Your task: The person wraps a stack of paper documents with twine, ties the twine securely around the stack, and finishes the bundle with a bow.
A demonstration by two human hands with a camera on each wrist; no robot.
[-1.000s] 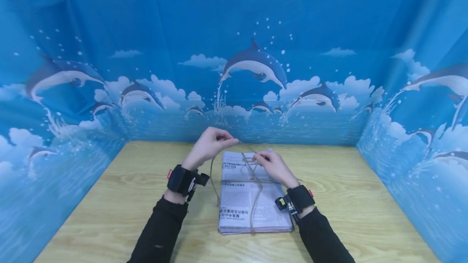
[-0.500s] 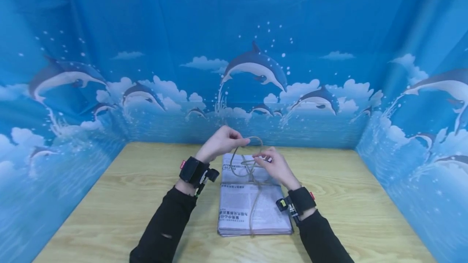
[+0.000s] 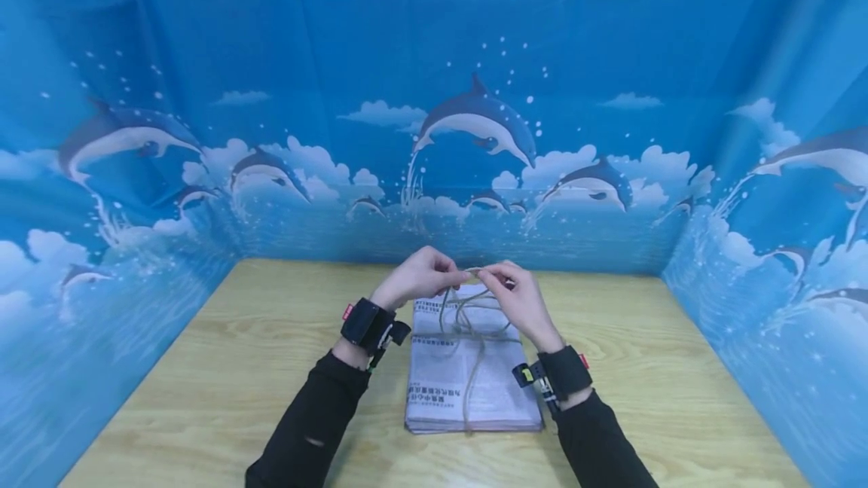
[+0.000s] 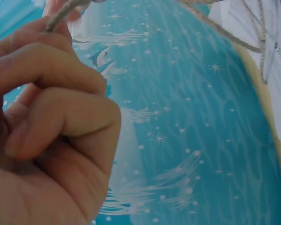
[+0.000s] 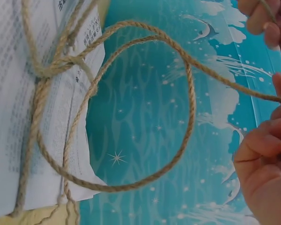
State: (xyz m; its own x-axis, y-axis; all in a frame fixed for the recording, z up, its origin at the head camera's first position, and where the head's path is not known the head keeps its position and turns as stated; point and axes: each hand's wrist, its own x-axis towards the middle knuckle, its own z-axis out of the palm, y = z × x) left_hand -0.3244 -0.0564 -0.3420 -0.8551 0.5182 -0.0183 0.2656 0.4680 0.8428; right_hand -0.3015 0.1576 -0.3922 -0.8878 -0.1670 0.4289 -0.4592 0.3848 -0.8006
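A stack of newspapers (image 3: 441,375) lies on the table, with brown twine (image 3: 472,376) running across it both ways. Above its far end my left hand (image 3: 423,277) pinches a length of the twine between thumb and fingertips. Close beside it, my right hand (image 3: 521,300) pinches the twine too, fingertips almost meeting the left ones. In the right wrist view, a wide loop of twine (image 5: 192,108) hangs from the strand held by my right hand (image 5: 267,168) and reaches the crossing over the papers. The left wrist view has my left hand (image 4: 61,103) with fingers curled, twine (image 4: 65,11) at the fingertips.
The wooden table (image 3: 271,367) extends on both sides of the stack. A blue curtain (image 3: 339,44) printed with dolphins encloses the back and both sides. A black camera strap (image 3: 366,326) circles the left wrist, and another strap (image 3: 564,369) circles the right.
My left hand has moved right toward the right hand, drawing the twine over into a loop. My right hand has shifted slightly and now pinches the twine beside the left fingertips.
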